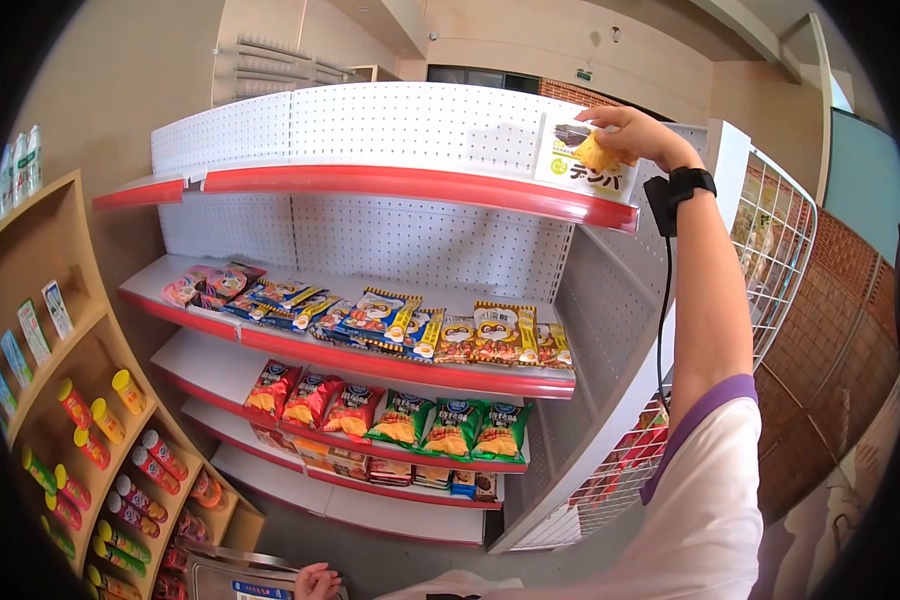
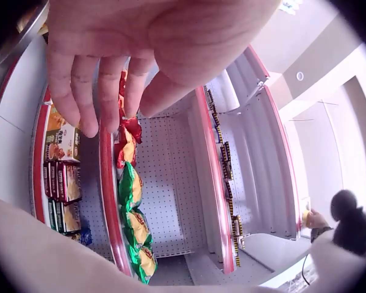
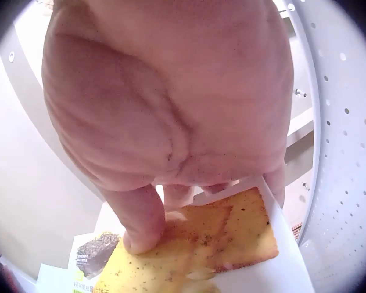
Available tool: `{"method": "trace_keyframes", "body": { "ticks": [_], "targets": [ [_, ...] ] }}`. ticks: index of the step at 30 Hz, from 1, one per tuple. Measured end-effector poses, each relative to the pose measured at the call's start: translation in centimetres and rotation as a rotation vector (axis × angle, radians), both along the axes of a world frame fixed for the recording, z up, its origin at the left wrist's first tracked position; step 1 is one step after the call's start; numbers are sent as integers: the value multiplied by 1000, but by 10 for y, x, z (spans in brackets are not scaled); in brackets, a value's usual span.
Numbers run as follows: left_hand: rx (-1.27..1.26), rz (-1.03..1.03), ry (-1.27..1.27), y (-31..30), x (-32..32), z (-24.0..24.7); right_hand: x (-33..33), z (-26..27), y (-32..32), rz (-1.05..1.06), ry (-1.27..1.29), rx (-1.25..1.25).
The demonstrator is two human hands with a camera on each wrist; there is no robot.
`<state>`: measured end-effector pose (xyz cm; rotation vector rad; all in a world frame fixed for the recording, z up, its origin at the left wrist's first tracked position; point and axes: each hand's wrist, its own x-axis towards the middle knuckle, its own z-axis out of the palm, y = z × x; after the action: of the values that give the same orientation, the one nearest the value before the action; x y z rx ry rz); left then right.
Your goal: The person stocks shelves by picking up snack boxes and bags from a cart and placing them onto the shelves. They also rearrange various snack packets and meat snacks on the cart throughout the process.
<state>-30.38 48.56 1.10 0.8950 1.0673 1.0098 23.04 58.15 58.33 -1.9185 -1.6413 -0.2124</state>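
Note:
At the right end of the top shelf (image 1: 400,181) my right hand (image 1: 635,137) grips a white cracker box (image 1: 560,170) from above. Its front carries a yellow cracker picture and dark lettering. In the right wrist view the thumb presses on the printed face of the box (image 3: 244,235), and the other fingers go behind it, partly hidden. Low in the head view, my left hand (image 1: 318,582) is beside a metal-edged cart (image 1: 210,572). The left wrist view shows that hand (image 2: 152,49) with its fingers hanging loosely and nothing in them.
Lower shelves hold blue and yellow snack bags (image 1: 375,312), red chip bags (image 1: 350,412), green chip bags (image 1: 455,428) and small boxes (image 1: 335,460). A wooden rack (image 1: 90,290) with chip cans stands left. A white wire rack (image 1: 770,250) borders the shelf's right end.

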Motion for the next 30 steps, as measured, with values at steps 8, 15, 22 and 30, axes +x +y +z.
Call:
{"method": "trace_keyframes", "body": {
  "ticks": [8, 15, 22, 30],
  "targets": [
    [25, -46, 39, 7, 16, -8, 1, 1, 2, 53, 16, -38],
    [10, -11, 38, -2, 6, -29, -3, 1, 7, -81, -131, 22],
    [-16, 18, 74, -10, -1, -31, 6, 2, 17, -108, -160, -17],
    [-35, 71, 9, -19, -9, -33, 6, -3, 23, -110, -159, -42]
  ]
}}
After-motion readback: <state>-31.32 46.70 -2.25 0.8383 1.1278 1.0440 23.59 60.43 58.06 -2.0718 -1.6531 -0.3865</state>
